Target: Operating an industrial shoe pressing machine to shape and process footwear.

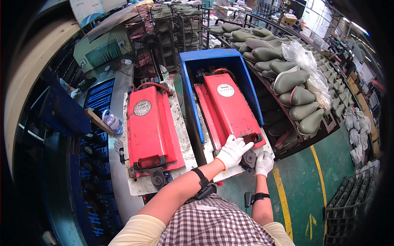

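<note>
A red metal machine cover with a round white dial plate lies on a pale, stained base plate inside a blue open-fronted housing. My left hand, in a white knit glove, rests at the cover's near end beside its black handle; its fingers are spread. Just right of a dark round clamp knob, my gloved right hand is closed at the base plate's right corner. Whatever its curled fingers grip is hidden. Both forearms wear black straps with small devices.
A second red machine cover sits to the left on its own plate. Stacked olive-green boot-shaped pieces fill a rack at the right, partly under clear plastic. A clear plastic cup stands left. Yellow lines mark the green floor.
</note>
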Available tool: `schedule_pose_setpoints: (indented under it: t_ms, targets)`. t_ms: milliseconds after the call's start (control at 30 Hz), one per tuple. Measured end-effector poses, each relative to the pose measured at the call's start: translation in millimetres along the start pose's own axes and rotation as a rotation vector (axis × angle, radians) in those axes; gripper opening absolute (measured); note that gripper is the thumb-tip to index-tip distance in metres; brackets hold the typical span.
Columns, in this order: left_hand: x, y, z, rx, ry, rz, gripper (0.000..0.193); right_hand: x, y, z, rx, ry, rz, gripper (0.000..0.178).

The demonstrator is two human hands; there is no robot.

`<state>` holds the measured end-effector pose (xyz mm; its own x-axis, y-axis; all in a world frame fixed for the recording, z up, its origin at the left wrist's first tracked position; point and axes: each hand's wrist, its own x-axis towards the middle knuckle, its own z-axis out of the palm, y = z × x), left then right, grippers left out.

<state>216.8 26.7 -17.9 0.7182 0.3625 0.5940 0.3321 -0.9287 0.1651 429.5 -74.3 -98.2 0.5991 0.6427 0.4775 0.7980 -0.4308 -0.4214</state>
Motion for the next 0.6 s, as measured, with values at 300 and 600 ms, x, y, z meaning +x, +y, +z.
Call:
schedule_pose_setpoints:
  t_ms: [300, 600]
  targets:
    - [1.2, 1.2, -0.2, -0.002, -0.011, -0.017, 0.055, 1.8, -3.9, -6.1, 0.000, -0.015, 0.011, 0.030]
    - [4.4, 2.6, -0.8, 0.000, -0.011, -0.017, 0.054, 5.6, -2.3, -7.9, -0.008, -0.023, 0.019, 0.030]
